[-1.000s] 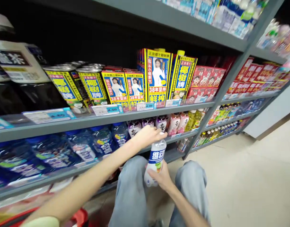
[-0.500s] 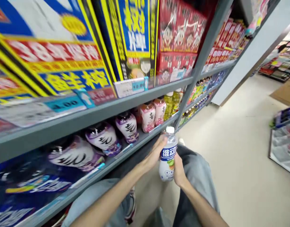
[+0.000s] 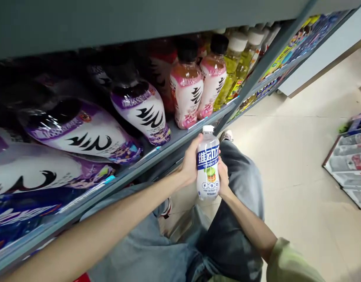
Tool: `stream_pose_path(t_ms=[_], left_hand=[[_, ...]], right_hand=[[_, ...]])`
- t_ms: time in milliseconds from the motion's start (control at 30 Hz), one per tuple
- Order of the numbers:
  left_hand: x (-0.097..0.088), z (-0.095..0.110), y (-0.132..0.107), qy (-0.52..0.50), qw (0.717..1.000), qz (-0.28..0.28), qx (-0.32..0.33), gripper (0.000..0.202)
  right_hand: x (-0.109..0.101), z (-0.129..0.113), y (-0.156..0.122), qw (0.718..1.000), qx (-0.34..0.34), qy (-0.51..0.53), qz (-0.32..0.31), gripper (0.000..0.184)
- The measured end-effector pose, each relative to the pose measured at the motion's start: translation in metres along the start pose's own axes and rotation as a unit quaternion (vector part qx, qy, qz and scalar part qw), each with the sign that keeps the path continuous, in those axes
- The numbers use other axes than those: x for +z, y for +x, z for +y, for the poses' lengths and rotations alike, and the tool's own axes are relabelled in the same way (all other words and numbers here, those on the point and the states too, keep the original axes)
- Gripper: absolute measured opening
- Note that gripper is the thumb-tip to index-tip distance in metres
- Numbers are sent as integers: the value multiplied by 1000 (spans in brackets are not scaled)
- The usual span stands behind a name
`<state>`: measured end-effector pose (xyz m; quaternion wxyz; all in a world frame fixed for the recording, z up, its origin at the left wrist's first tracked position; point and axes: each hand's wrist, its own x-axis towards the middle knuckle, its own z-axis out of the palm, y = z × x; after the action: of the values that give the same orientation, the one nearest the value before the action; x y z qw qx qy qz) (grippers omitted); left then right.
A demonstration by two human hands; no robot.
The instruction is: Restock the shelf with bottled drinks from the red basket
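A clear drink bottle point(image 3: 208, 168) with a white cap and a blue-and-white label is held upright between both hands, above my bent knees. My left hand point(image 3: 190, 162) wraps round its left side, fingers partly hidden behind it. Against the right side my right hand point(image 3: 223, 174) is closed on the same bottle. Close by on the left, the shelf point(image 3: 180, 137) carries purple-labelled bottles point(image 3: 147, 109) lying tilted and pink-labelled bottles point(image 3: 186, 86) standing upright. Yellow drink bottles point(image 3: 234, 66) with white caps are just beyond them.
A grey shelf board point(image 3: 139, 23) juts out overhead. The shelving upright point(image 3: 256, 62) parts this bay from another one further along. Pale tiled floor point(image 3: 289, 164) stretches to the right, where a rack of bottles point(image 3: 349, 160) stands. A white pillar point(image 3: 324, 55) rises at the shelf's far end.
My view has tipped down and come closer to the lower shelf, so the boxed goods above are out of sight. Both hands still hold the bottle, its label now turned more towards me.
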<state>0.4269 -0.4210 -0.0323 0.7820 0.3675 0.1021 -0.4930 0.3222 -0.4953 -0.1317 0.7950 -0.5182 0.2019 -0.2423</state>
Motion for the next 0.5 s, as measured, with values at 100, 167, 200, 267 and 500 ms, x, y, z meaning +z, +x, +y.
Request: stream_pose_path(t_ms=[100, 167, 200, 267, 500], left_hand=[[3, 4, 0, -5, 999, 35, 7, 47], [2, 7, 1, -9, 999, 48, 7, 47], [2, 9, 1, -12, 999, 50, 7, 47], [0, 11, 1, -17, 999, 46, 6, 47], [-5, 14, -1, -17, 999, 23, 20, 49]], right_hand=[[4, -1, 6, 1000, 1, 19, -12, 35], [8, -1, 9, 999, 10, 25, -22, 36], [10, -1, 10, 999, 14, 27, -25, 36], [15, 0, 12, 999, 19, 30, -26, 36], [23, 1, 10, 999, 19, 28, -9, 37]])
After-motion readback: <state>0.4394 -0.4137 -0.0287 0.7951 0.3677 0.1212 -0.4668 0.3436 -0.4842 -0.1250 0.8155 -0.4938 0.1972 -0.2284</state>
